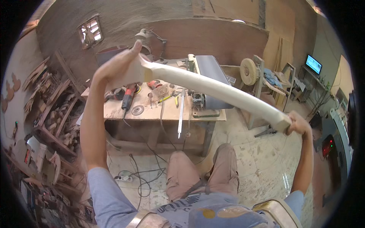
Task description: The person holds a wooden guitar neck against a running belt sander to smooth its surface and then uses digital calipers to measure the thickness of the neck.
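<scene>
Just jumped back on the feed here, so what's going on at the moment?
A person is holding up a long, pale, curved piece, probably wood, across the view in front of a workbench. The right hand grips its right end; the left hand is against the other end, thumb raised, fingers mostly hidden. On the bench are a machine with a wide grey belt and a red-and-black power tool, neither in hand.
</scene>
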### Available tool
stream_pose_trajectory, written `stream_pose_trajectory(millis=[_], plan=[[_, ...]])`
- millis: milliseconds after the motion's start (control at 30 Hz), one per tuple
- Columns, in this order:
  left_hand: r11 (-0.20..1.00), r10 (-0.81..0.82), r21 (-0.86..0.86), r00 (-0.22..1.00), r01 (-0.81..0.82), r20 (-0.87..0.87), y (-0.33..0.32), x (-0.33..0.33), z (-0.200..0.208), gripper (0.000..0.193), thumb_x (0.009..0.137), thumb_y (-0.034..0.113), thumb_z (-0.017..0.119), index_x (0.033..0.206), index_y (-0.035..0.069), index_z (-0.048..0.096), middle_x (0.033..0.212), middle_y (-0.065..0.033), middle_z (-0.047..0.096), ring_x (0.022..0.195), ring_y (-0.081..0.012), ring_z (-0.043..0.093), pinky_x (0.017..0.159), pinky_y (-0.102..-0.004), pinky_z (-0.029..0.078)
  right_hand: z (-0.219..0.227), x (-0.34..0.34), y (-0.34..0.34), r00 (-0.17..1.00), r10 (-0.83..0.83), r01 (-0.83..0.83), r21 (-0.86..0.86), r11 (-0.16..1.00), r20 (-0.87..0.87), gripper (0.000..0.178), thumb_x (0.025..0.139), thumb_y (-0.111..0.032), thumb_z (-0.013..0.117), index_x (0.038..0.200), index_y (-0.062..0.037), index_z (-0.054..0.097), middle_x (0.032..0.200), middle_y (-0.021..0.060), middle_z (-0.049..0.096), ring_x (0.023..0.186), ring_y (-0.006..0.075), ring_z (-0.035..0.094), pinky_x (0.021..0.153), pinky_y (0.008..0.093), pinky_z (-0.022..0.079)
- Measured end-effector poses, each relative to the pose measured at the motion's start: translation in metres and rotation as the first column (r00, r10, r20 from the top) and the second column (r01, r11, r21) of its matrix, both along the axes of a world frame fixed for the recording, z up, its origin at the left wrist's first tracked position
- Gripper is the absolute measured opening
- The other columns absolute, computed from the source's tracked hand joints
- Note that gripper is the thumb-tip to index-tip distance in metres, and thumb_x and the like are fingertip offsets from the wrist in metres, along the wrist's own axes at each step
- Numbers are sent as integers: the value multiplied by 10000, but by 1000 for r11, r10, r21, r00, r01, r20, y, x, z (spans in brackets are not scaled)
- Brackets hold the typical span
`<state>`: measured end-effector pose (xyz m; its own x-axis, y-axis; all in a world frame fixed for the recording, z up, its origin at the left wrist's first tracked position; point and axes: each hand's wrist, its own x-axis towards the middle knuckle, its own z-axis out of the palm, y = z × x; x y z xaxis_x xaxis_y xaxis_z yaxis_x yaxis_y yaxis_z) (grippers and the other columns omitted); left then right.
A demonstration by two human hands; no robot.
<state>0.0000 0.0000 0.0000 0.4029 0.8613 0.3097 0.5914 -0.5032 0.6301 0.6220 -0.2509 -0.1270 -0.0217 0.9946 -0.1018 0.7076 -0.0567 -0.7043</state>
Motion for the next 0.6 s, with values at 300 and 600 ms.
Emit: stream_pose_trajectory(millis=[300, 600], plan=[[521, -391, 415, 224, -746, 893, -79, -46, -99, 568, 1116, 487, 347, 983, 29, 656, 918, -135, 709, 919, -244, 704, 864, -421, 578, -206, -113, -20, 809, 31, -123, -118, 985, -587, 524, 434, -76, 725, 943, 43, 758, 865, 112, 767, 709, 231, 738, 644, 334, 598], [986, -5, 3, 11, 168, 1000, -144, 89, -230, 629, 1083, 634, 396, 1180, 31, 548, 948, -154, 674, 748, -286, 718, 673, -455, 616, -228, -265, -9, 670, 217, -427, -130, 895, -710, 443, 721, -138, 804, 1126, 23, 728, 982, 27, 732, 908, 122, 667, 831, 294, 536]])
